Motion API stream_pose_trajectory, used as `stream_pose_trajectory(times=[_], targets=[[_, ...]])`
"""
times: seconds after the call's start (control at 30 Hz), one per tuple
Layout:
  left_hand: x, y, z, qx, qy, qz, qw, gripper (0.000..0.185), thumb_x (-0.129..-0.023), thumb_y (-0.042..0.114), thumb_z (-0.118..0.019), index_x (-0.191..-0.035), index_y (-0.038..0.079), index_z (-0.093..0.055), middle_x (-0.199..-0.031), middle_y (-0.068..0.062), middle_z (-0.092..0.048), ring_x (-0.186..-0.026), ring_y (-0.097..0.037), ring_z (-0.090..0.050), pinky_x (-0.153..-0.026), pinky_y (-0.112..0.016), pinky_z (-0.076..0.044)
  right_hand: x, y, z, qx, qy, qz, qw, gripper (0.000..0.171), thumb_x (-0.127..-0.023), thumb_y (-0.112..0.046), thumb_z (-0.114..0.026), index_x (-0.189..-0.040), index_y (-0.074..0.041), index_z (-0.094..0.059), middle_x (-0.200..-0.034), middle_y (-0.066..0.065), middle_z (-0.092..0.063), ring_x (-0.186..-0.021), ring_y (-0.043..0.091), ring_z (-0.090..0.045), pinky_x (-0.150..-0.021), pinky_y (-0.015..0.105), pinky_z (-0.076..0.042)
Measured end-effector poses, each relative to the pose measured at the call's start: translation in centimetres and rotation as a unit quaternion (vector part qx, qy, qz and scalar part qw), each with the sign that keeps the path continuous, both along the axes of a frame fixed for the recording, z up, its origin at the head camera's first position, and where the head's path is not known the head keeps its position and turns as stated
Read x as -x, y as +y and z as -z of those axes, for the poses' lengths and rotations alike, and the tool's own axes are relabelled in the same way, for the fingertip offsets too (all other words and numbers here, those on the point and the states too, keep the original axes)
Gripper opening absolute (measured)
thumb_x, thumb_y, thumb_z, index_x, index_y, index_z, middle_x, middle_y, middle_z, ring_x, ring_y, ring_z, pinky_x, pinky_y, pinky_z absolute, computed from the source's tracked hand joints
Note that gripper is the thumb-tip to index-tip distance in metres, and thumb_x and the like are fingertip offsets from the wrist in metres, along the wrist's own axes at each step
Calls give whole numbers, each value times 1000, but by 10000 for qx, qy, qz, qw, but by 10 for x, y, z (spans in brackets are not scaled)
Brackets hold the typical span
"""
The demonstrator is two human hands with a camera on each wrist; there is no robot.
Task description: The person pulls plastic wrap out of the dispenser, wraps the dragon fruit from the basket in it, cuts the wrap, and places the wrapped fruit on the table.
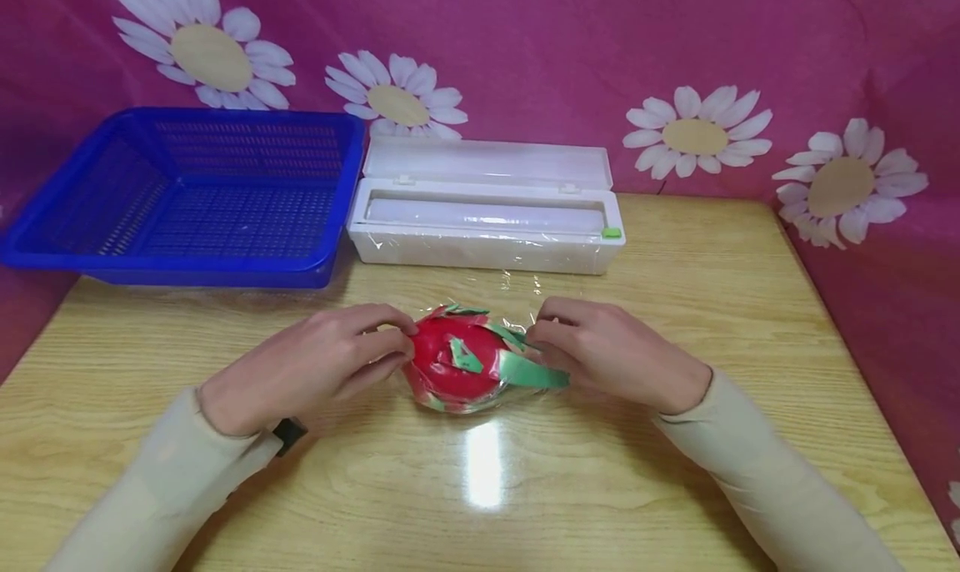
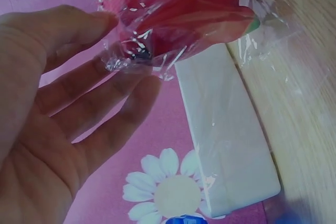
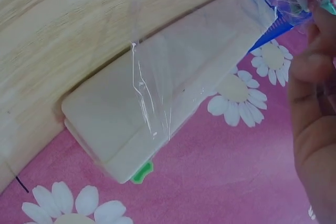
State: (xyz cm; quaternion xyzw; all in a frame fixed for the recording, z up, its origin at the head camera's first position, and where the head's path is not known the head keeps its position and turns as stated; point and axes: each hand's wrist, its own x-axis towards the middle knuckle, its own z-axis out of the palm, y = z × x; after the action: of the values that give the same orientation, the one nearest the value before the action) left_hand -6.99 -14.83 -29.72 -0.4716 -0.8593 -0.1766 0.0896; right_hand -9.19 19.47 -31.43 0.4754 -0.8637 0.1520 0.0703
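Note:
A red toy dragon fruit point(image 1: 457, 359) with green leaf tips lies mid-table, wrapped in clear cling film point(image 1: 517, 293). My left hand point(image 1: 401, 347) holds its left end, thumb on top and fingers under. In the left wrist view those fingers point(image 2: 131, 85) press bunched film against the fruit point(image 2: 178, 14). My right hand point(image 1: 536, 338) is at the fruit's right end with curled fingers pinching the film. The right wrist view shows a loose sheet of film point(image 3: 173, 77) stretching away from the fingertips point(image 3: 310, 64).
A white cling film dispenser point(image 1: 487, 247) with its lid open and a green slider point(image 1: 611, 233) stands just behind the fruit. A blue mesh basket point(image 1: 187, 263) sits at the back left. Pink daisy-print cloth backs the wooden table point(image 1: 712, 322).

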Motion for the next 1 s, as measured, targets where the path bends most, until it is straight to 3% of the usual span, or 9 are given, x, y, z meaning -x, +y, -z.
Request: stream_pose_trajectory(times=[0.17, 0.43, 0.63, 1.0], targets=[[4, 2, 2, -198, -8, -20, 9998, 15, -89, 7, -79, -104, 9, -76, -113, -6, -76, -103, -19, -75, -89, -32, -64, 3, -2, 3, -20, -69, 52, 10000, 18, -89, -17, -82, -104, -11, -76, -95, -2, -68, -81, 6, -63, -74, 23, -61], [8, 5, 3, -285, -90, -170, 9994, 17, -91, 7, -77, -107, 8, -76, -111, -7, -76, -102, -19, -75, -87, -32, -64, 8, -3, 7, -83, 204, 205, 9995, 22, -85, -16, -86, -104, -9, -78, -93, 0, -73, -80, 9, -68, -75, 27, -64], [12, 6, 6, -397, 141, -210, 9989, 14, -90, 11, -80, -103, 9, -76, -106, -6, -75, -98, -19, -75, -84, -32, -65, 8, -7, 10, -9, 254, 355, 9990, 27, -85, -16, -86, -109, -8, -74, -97, 2, -74, -84, 12, -71, -78, 30, -65], [18, 9, 14, -785, 257, -208, 9964, 11, -86, 6, -79, -95, 7, -73, -99, -6, -75, -88, -16, -74, -76, -29, -64, 4, -5, 10, 393, 813, 202, 9957, 24, -82, -11, -87, -102, -6, -76, -95, 3, -71, -89, 16, -66, -80, 31, -63]])
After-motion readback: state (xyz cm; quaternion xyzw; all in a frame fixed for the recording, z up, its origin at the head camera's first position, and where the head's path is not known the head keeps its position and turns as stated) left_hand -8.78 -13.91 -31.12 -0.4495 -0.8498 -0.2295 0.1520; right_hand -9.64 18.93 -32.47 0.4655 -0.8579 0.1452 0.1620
